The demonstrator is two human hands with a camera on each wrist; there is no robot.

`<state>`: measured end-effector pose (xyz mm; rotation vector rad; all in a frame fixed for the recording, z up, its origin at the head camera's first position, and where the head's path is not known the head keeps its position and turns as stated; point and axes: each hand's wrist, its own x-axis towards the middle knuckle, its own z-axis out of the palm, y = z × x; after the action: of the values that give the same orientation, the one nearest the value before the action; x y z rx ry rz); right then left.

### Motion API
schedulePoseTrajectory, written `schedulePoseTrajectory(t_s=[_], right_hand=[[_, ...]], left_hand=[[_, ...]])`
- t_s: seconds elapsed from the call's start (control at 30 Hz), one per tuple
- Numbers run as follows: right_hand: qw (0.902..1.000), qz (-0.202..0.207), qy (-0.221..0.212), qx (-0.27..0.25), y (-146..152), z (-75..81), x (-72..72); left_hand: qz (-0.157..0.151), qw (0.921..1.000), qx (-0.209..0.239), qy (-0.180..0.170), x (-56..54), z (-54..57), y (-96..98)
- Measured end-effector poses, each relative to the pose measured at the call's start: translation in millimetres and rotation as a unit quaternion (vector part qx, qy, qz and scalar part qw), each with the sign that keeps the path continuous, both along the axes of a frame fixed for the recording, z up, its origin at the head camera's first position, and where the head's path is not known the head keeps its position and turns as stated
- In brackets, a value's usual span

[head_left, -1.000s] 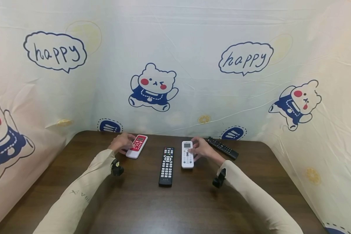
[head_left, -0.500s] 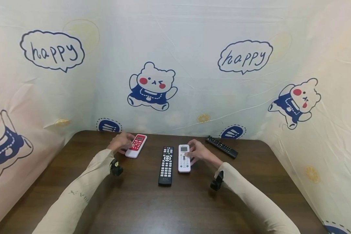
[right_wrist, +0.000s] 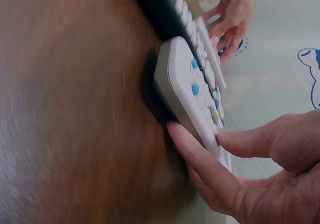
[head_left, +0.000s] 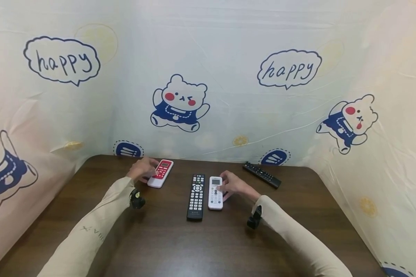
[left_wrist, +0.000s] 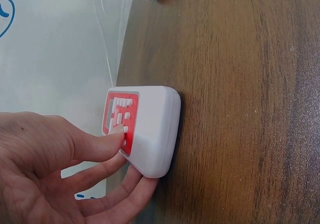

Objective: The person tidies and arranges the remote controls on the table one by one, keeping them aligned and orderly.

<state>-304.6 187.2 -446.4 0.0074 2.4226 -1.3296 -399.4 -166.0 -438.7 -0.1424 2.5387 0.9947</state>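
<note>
My left hand [head_left: 143, 169] grips the red-and-white remote control [head_left: 160, 174] at the table's back left. In the left wrist view the thumb lies on its red button face and the fingers are at its side and under its edge. My right hand [head_left: 236, 185] pinches a white remote control [head_left: 215, 193] with a small screen, thumb on its face and fingers along its right side. In the right wrist view a dark shadow shows under this white remote. Between the two hands a long black remote [head_left: 195, 197] with white buttons lies just left of the white one.
Another black remote [head_left: 262, 174] lies slanted at the back right, behind my right hand. The brown wooden table [head_left: 180, 246] runs back to a printed cloth [head_left: 228, 77] with bears and "happy" bubbles. Each wrist wears a black camera.
My right hand has brought the white remote toward me and left, closer to the long black remote and away from the slanted one. My left hand and the red-and-white remote stay in place.
</note>
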Motion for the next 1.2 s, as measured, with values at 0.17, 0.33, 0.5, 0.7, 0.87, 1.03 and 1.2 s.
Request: schedulePoseTrajectory(t_s=[0.17,0.33,0.5,0.7,0.87,1.03,1.2], right_hand=[[0.9983,0.012,-0.001,0.056,-5.0,3.4,-0.8],[0.9969,0.017,-0.011,0.076,-9.1,10.9,-2.3],[0.9971,0.010,-0.017,0.073,-10.4,13.8,-1.4],[0.9969,0.017,-0.015,0.076,-10.3,14.0,1.0],[0.9962,0.013,-0.014,0.085,-11.1,13.5,-0.9],[0.9968,0.009,-0.006,0.079,-10.2,12.1,-1.1],[0.9972,0.005,-0.009,0.074,-11.1,9.6,-1.5]], left_hand=[[0.001,1.0000,0.004,-0.001,-0.1,-0.3,-0.1],[-0.002,0.9999,-0.009,0.003,-5.2,0.7,-0.2],[-0.006,0.9999,-0.014,0.001,-9.4,-0.9,-0.4],[0.000,1.0000,-0.007,-0.004,-4.3,-0.6,2.0],[0.003,1.0000,-0.003,-0.003,-1.3,2.6,2.9],[0.002,1.0000,0.001,0.004,-1.8,1.6,2.4],[-0.002,1.0000,-0.003,-0.001,0.8,2.2,0.7]])
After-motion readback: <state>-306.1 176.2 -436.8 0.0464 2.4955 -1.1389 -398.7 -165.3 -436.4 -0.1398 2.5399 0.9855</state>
